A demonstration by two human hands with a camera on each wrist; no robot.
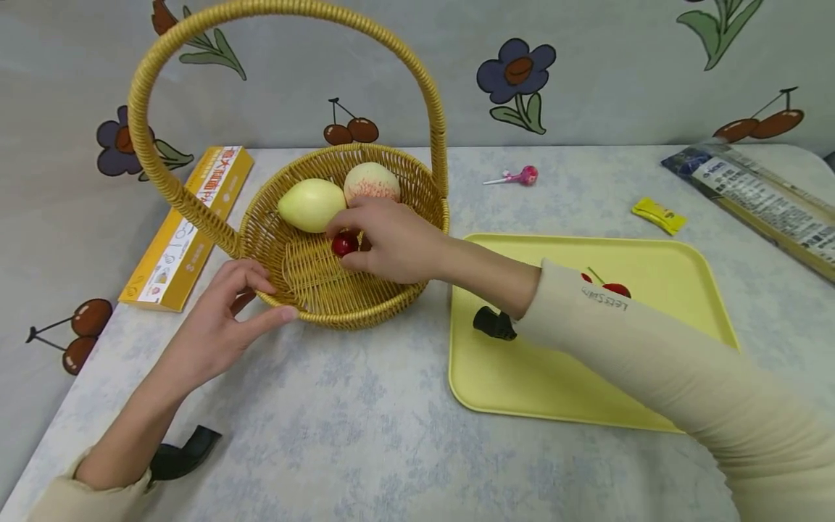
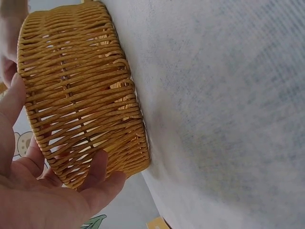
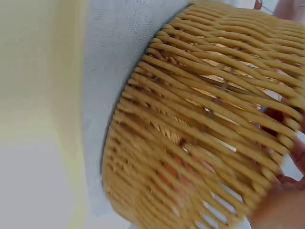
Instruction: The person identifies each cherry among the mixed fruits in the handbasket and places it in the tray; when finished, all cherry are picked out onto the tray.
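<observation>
A wicker basket [image 1: 309, 272] with a tall arched handle stands at the left of the table. My left hand [image 1: 218, 326] grips its near-left rim, and the left wrist view shows those fingers against the woven side [image 2: 81, 100]. Reaching inside from the right, my right hand [image 1: 398, 243] pinches a shiny dark red cherry [image 1: 344, 243] between thumb and fingers, above the basket floor. Behind that hand lie a pale yellow fruit [image 1: 309, 205] with a pointed end and a pink-speckled peach [image 1: 372, 181]. In the right wrist view the basket wall [image 3: 205, 109] partly hides the hand.
A yellow tray [image 1: 515, 391] on the right bears red fruit [image 1: 616, 289] with a green stem, partly under my sleeve. Beyond are a lollipop [image 1: 527, 175], a yellow wrapped sweet [image 1: 659, 215] and a long packet [image 1: 763, 188]. A yellow-orange box [image 1: 189, 232] lies left of the basket.
</observation>
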